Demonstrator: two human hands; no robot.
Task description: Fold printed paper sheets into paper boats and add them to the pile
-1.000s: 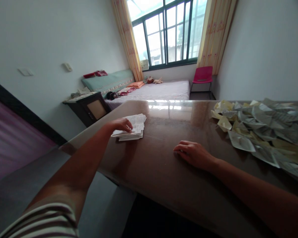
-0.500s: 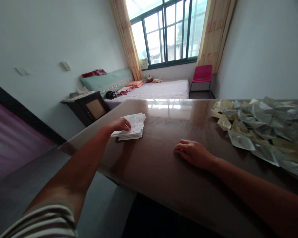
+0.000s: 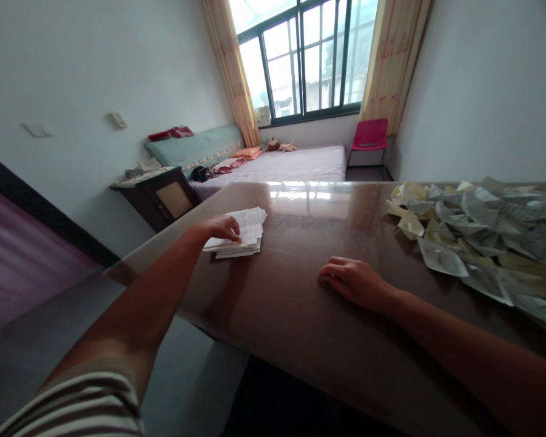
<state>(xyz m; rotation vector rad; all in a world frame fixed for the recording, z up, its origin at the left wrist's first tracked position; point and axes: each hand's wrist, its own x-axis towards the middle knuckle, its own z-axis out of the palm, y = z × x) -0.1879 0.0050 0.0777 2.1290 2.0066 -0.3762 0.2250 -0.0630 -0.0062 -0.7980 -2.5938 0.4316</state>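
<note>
A stack of printed paper sheets [image 3: 250,226] lies on the brown table [image 3: 286,273], its edges slightly uneven. My left hand [image 3: 222,227] rests over the left part of the stack. Its fingers are bent and its thumb reaches down to the top sheet, with a gap between thumb and fingers; no sheet is lifted. To the right of the stack, my right hand [image 3: 352,280] lies on the tabletop with loosely curled fingers held together, and nothing shows in it. Many folded paper pieces [image 3: 477,224], grey-white and yellowish, are heaped at the table's right side.
Beyond the table stands a bed [image 3: 300,161] with folded cloth and soft toys on it. A dark bedside cabinet [image 3: 173,197] is at the far left, and a pink chair [image 3: 369,136] at the far right, near the window [image 3: 304,67]. The table's near edge runs below my hands.
My left hand's fingers have bent more and spread from the thumb over the top sheet. The right hand and the paper heap have stayed in place.
</note>
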